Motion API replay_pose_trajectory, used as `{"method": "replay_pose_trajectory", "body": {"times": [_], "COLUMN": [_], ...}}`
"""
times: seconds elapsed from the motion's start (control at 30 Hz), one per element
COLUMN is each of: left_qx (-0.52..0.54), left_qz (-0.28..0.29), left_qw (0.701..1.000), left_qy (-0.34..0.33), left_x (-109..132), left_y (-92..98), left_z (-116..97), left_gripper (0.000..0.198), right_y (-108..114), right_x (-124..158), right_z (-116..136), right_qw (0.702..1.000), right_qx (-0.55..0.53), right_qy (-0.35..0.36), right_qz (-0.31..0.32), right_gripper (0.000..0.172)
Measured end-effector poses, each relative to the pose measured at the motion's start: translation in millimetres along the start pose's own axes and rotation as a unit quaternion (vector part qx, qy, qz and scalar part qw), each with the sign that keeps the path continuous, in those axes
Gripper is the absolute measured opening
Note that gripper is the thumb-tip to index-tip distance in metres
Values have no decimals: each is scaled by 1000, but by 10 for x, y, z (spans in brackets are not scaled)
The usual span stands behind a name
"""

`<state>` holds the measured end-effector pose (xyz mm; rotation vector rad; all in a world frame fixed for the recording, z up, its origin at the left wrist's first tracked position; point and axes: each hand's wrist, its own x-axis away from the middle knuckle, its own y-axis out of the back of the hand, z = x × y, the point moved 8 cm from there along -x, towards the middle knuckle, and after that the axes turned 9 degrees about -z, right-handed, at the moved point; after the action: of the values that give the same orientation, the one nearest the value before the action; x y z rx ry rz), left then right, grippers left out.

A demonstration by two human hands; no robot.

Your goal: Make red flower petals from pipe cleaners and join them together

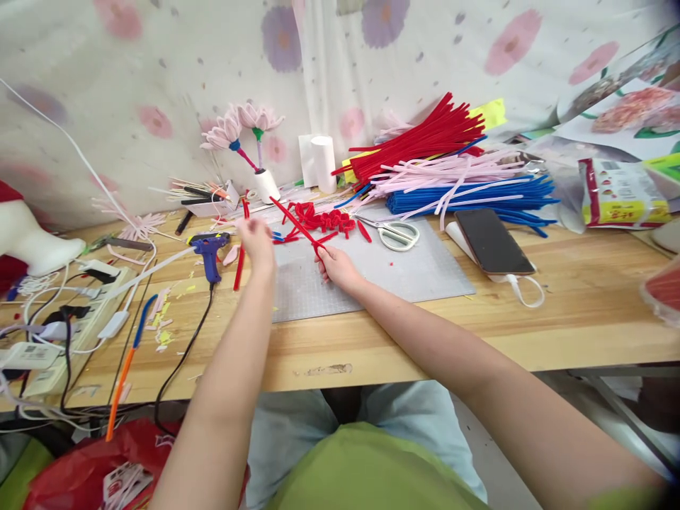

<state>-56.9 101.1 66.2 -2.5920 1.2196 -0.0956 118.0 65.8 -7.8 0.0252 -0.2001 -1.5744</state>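
My right hand (338, 269) is closed round the lower end of a red pipe cleaner (294, 222), which slants up to the left over the grey cutting mat (425, 273). Smeared by motion, my left hand (257, 244) is at the mat's left edge, beside another red pipe cleaner (239, 268); whether it grips that one cannot be made out. Just beyond my hands lies a heap of curled red pipe-cleaner pieces (325, 218). Scissors with pale handles (398, 236) rest to its right on the mat.
A blue glue gun (209, 253) stands left of the mat. Pink pipe-cleaner flowers (244, 131) rise from a white holder (266, 185). Behind are bundles of red (419, 145), pink and blue (467, 197) pipe cleaners. A phone (493, 241) lies right; a power strip (79, 326) with cables, left.
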Motion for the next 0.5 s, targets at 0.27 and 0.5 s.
{"method": "replay_pose_trajectory", "body": {"times": [0.27, 0.5], "left_qx": [-55, -25], "left_qz": [242, 206], "left_qw": [953, 957], "left_qy": [173, 201], "left_x": [910, 851], "left_y": [-278, -176], "left_z": [658, 659], "left_gripper": [32, 27], "right_y": [-173, -274], "right_x": [90, 159], "right_z": [66, 91], "right_qw": [989, 983], "right_qx": [-123, -125], "right_qy": [-33, -29], "right_qz": [70, 133], "right_gripper": [26, 27]}}
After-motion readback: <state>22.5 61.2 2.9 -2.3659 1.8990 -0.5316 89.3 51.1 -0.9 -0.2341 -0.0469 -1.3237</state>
